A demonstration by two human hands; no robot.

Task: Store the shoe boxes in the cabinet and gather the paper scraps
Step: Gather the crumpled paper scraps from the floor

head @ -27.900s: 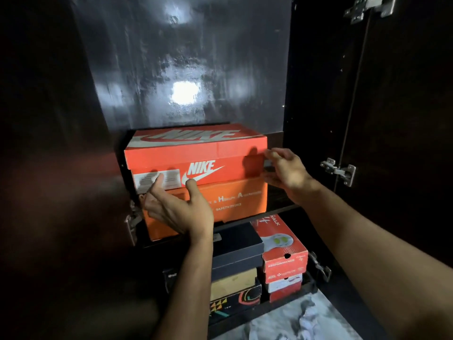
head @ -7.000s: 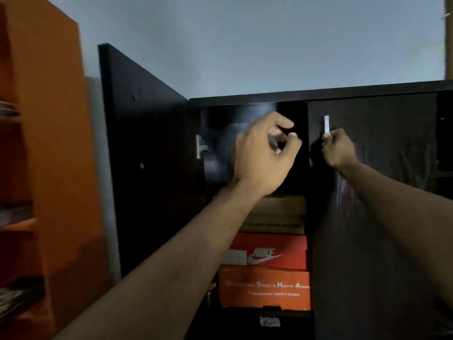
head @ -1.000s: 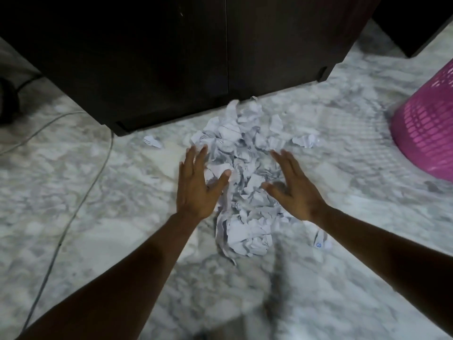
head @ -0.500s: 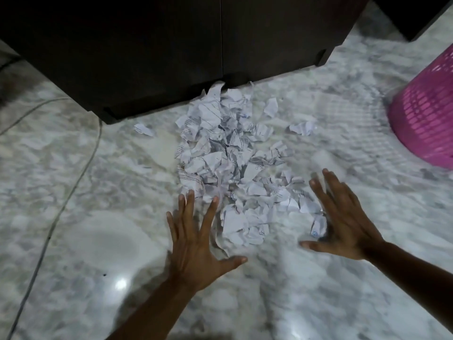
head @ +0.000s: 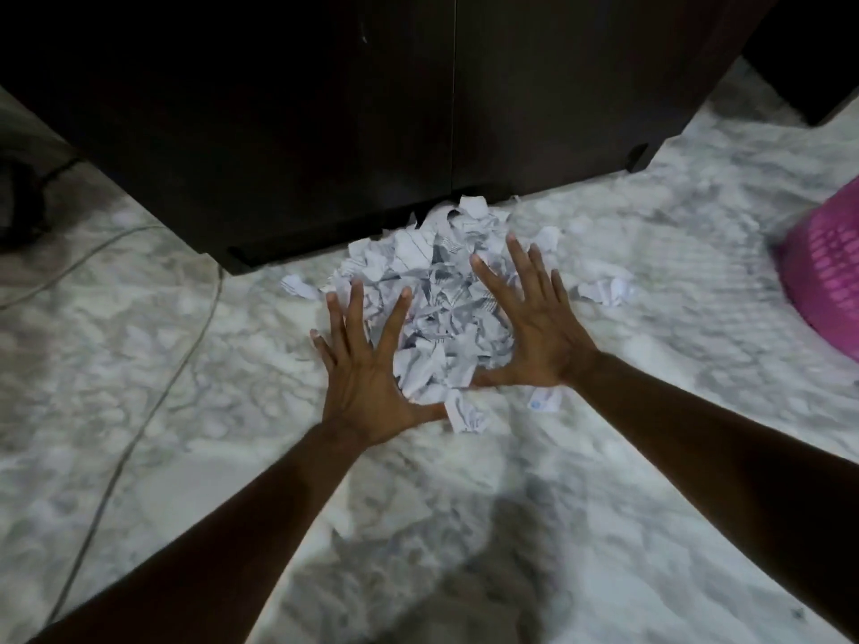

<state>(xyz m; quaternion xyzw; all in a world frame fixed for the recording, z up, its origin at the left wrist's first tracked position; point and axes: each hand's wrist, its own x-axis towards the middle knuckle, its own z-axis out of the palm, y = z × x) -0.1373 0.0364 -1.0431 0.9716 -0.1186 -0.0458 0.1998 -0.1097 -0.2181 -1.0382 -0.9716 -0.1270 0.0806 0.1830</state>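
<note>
Flanking the paper scraps [head: 437, 318], left hand [head: 367, 388] and right hand [head: 530, 327] lie flat.

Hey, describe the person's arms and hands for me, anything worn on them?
Both arms are bare from as far up as the view shows, with no sleeves in sight. The left hand and right hand wear no gloves, and no rings, watch or bracelet can be seen.

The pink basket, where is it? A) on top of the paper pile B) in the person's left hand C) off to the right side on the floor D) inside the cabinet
C: the pink basket stands at the right edge on the marble floor, apart from the paper pile.
</note>
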